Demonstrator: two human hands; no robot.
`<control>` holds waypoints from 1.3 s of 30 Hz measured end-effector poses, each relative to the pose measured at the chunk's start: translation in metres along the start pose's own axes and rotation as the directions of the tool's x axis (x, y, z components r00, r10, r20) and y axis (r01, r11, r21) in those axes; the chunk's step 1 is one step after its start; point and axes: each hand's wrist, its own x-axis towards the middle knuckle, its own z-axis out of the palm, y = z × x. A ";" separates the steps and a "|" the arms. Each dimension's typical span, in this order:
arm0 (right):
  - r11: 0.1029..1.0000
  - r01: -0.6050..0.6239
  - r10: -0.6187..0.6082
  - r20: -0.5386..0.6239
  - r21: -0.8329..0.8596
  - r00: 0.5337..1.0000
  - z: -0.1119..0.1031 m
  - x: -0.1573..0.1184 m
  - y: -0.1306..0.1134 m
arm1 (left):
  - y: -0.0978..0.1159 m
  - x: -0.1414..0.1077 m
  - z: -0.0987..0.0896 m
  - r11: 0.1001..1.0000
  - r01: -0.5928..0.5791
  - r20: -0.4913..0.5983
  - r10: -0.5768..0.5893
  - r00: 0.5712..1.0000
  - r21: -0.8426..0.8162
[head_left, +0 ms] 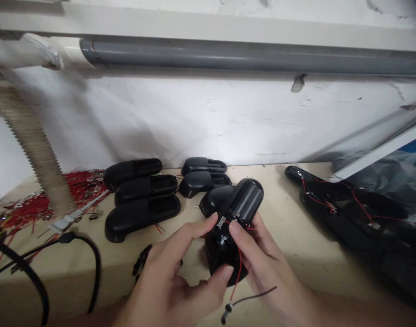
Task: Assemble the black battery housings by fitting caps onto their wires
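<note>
A glossy black plastic housing (225, 247) with a long open slot at its far end is held between both hands, tilted away from me. My left hand (180, 272) grips its left side, with the index finger by a small metal contact and the thumb on the near rounded part. My right hand (265, 256) wraps the right side from below, its thumb pressing near the inner end of the slot. From the housing hangs a red wire (240, 272), ending near a small dark part (227, 309) with a black wire. Some fingertips are hidden behind the housing.
Several similar black housings (143, 213) lie in rows on the wooden table (289, 272). At left are a heap of red wires (81, 186), a corrugated hose (34, 145) and a black cable (95, 263). More wired housings (330, 195) lie at right, near clear plastic (392, 168).
</note>
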 end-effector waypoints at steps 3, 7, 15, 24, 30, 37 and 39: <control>0.997 -0.039 0.037 0.029 0.072 0.999 0.003 0.000 -0.004 | 0.003 0.000 0.000 0.997 -0.052 -0.010 0.052 0.999 0.055; 1.000 -0.009 0.009 0.051 -0.004 0.999 0.009 0.001 -0.016 | 0.009 0.000 0.000 0.990 -0.104 -0.040 0.108 0.993 0.097; 0.999 -0.018 0.020 0.060 -0.037 0.998 0.009 0.001 -0.019 | 0.008 -0.003 0.000 0.990 -0.095 -0.028 0.098 0.995 0.102; 0.976 -0.117 0.095 0.126 0.182 0.988 0.007 0.004 -0.017 | 0.019 0.013 -0.005 0.936 0.189 -0.051 -0.213 0.976 -0.298; 0.993 -0.006 0.008 -0.014 0.117 1.000 0.006 0.008 -0.026 | 0.031 0.024 -0.009 0.637 0.525 0.094 -0.582 0.808 -0.564; 0.998 0.028 -0.026 -0.034 0.058 0.999 0.006 0.012 -0.026 | 0.048 0.043 -0.022 0.283 0.644 0.308 -0.698 0.647 -0.710; 0.998 -0.009 0.014 -0.063 0.066 0.998 0.006 0.011 -0.023 | 0.048 0.051 -0.029 0.417 0.597 0.213 -0.669 0.712 -0.685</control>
